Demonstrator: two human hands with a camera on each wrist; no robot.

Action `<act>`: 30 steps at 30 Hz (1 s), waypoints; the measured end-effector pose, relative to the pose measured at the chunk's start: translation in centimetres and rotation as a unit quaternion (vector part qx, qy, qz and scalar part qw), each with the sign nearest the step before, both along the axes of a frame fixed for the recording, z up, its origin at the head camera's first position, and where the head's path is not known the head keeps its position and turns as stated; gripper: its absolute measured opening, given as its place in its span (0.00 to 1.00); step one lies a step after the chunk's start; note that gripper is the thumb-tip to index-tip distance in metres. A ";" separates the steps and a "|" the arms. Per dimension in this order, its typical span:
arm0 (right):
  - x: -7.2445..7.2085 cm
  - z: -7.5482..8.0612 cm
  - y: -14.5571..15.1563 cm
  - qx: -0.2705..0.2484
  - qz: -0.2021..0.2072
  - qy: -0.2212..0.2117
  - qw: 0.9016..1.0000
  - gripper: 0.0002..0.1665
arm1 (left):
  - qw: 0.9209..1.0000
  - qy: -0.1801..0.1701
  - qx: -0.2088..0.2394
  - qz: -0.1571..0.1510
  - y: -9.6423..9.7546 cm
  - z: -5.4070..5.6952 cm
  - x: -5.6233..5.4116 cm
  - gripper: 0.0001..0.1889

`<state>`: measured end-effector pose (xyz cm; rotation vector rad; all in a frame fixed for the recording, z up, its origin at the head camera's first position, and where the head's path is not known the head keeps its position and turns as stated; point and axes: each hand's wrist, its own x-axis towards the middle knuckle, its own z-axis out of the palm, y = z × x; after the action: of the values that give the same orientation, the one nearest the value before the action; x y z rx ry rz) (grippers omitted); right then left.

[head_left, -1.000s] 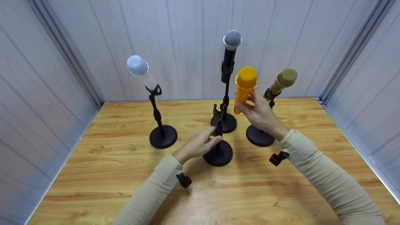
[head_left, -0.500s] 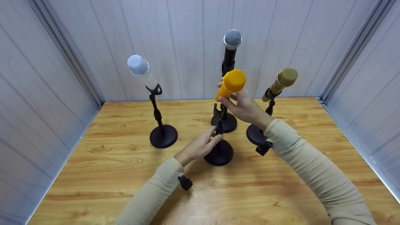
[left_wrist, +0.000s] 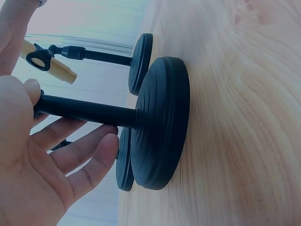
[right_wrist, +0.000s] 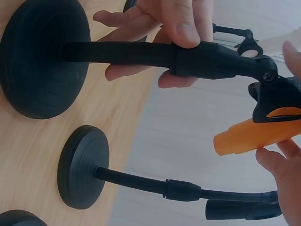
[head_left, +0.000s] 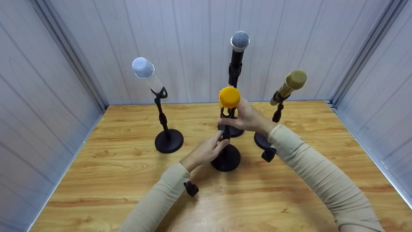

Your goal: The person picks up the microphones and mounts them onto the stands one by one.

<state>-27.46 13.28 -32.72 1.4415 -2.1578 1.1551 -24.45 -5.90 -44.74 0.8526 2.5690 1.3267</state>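
Note:
My left hand (head_left: 206,149) grips the black pole of the front microphone stand (left_wrist: 94,110), thumb on one side and fingers behind. The stand's round base (head_left: 226,159) is on the table. In my right hand (head_left: 252,119) is an orange microphone (head_left: 229,97), its head tilted toward the head camera. The right wrist view shows its tapered handle (right_wrist: 249,136) at the stand's clip (right_wrist: 275,99), with orange visible through the clip's opening. Right fingertips (right_wrist: 270,160) touch the handle from the side opposite the clip.
Behind stands a taller stand with a silver-headed black microphone (head_left: 239,40). A gold microphone (head_left: 295,80) sits on a stand at right, a white one (head_left: 143,68) on a stand at left. Panelled walls (head_left: 193,48) enclose the wooden table (head_left: 112,180).
My right hand has carried the orange microphone left and down from beside the gold one to the front stand's clip. The left hand has stayed on the pole.

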 end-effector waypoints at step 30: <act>-0.3 -0.7 0.6 -0.047 -0.008 -0.077 0.996 0.45 | 1.000 0.002 -0.004 -0.001 0.2 -0.1 -0.1 0.27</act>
<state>-27.76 13.83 -33.45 1.3333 -2.1777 1.3846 -24.50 -5.66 -44.88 0.8557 2.5745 1.3139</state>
